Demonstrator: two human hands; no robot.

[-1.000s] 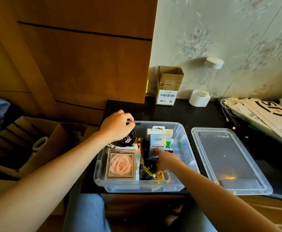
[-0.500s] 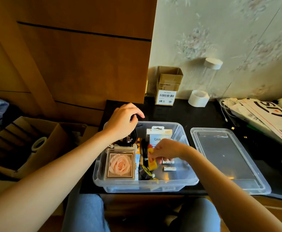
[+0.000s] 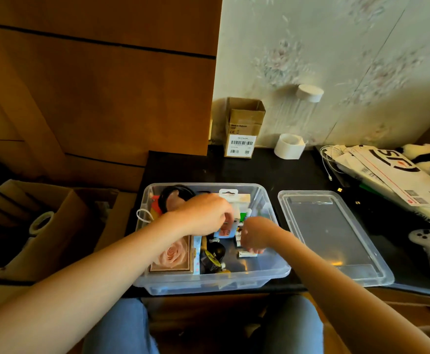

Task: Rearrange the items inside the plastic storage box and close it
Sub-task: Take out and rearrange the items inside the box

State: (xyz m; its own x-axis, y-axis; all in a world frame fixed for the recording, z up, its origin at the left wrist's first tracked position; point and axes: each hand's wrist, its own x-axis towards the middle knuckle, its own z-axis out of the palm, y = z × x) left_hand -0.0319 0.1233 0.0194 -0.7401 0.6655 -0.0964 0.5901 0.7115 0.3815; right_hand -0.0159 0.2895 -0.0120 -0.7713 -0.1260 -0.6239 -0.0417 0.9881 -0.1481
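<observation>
The clear plastic storage box (image 3: 210,286) sits at the front edge of the black table, lid off. Its clear lid (image 3: 336,241) lies flat just to the right. Inside are a rose-picture box (image 3: 173,254) at the front left, a black round item (image 3: 174,196) at the back left, a white carded pack (image 3: 236,200) at the back, and small batteries (image 3: 247,254) on the floor. My left hand (image 3: 203,213) reaches over the middle, fingers curled round a small white box (image 3: 226,229). My right hand (image 3: 253,236) hovers over the batteries, fingers curled down; what they hold is hidden.
A small cardboard box (image 3: 243,129) and a white tape roll (image 3: 289,146) stand by the wall. Papers and cables (image 3: 387,175), a panda toy (image 3: 425,159) and a white controller (image 3: 428,247) fill the right side. An open carton (image 3: 40,226) sits low on the left.
My left hand moved from the box's back-left corner to the middle and took hold of the small white box. My right hand shifted slightly right and down toward the batteries.
</observation>
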